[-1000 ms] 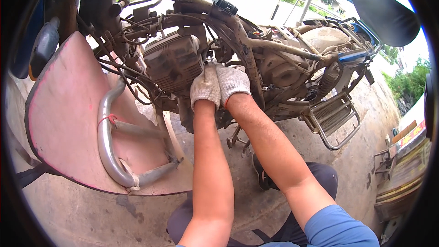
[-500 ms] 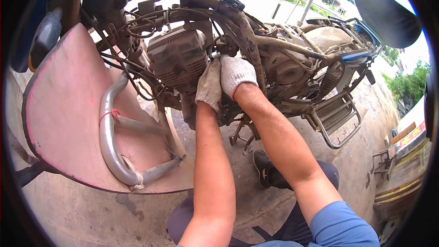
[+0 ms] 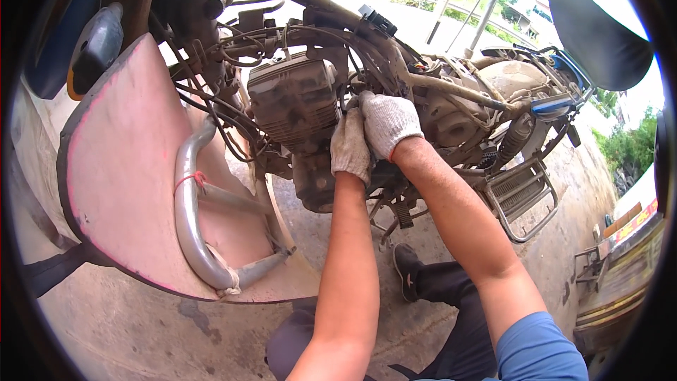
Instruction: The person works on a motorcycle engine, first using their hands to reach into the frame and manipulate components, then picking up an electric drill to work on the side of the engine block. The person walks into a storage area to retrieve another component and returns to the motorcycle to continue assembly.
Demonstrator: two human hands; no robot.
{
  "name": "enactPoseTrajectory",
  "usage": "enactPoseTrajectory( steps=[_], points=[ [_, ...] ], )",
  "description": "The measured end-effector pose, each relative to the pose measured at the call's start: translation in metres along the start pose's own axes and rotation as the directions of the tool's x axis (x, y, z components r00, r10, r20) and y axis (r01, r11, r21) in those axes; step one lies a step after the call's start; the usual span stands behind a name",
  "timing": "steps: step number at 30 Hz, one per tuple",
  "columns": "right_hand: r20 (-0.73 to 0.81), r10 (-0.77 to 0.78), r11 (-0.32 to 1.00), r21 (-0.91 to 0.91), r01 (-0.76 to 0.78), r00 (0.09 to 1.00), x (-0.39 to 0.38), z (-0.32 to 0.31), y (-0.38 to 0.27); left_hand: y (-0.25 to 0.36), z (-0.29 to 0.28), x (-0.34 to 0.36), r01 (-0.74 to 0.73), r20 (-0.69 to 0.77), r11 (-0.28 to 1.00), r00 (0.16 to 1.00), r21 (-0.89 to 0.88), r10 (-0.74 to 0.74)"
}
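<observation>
On a dusty motorcycle (image 3: 451, 127) with its frame exposed, a step of close handwork seems to be in hand: some dark parts (image 3: 356, 83) just to the right of the engine cylinder (image 3: 296, 102) are reached by both hands. These parts are located near the middle of the scene, between the cylinder and the sloping frame tube (image 3: 396, 63). The left hand (image 3: 350, 144), in a pale knitted glove, is placed beside the cylinder; the right hand (image 3: 390, 123), gloved also, is placed close against it, with its fingers bent. By each grip something small may be grasped, but this cannot be judged, because the fingertips are mostly covered by the gloves and the parts.

For the next move, it is judged that a steady hold and small finger movements are called for, since little room is left there and the nearby cables should not be pulled.

The exact shape of the parts is hard to make out, as everything is coated in the same brown dust. At the far right, a dark smooth object (image 3: 599, 42) is partly lost in glare and cannot be identified. The front of the motorcycle, at the left, is cut off by the dark rim.
</observation>
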State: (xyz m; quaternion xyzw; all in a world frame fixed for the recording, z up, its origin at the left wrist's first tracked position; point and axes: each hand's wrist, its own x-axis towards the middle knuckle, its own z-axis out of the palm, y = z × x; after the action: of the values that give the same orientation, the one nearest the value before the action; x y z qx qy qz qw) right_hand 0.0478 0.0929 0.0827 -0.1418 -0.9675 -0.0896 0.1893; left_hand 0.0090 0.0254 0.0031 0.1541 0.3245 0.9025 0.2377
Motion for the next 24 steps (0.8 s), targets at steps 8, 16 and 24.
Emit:
enactPoseTrajectory(
  steps=[8, 16, 24],
  points=[
    [0.093, 0.158, 0.987, -0.022, -0.156, 0.983, -0.008, 0.028, -0.029, 0.005, -0.033, 0.010, -0.070, -0.064, 0.870, 0.991, 0.487, 0.116],
    [0.193, 0.284, 0.936, 0.155, -0.315, 0.939, -0.008, 0.037, -0.026, 0.004, -0.045, 0.022, 0.044, -0.009, 0.861, 0.999, 0.507, -0.046],
    [-0.045, 0.255, 0.963, 0.106, -0.249, 0.966, -0.016, 0.028, -0.027, 0.024, -0.015, -0.004, 0.053, 0.085, 0.985, 0.994, 0.163, -0.068]
  ],
)
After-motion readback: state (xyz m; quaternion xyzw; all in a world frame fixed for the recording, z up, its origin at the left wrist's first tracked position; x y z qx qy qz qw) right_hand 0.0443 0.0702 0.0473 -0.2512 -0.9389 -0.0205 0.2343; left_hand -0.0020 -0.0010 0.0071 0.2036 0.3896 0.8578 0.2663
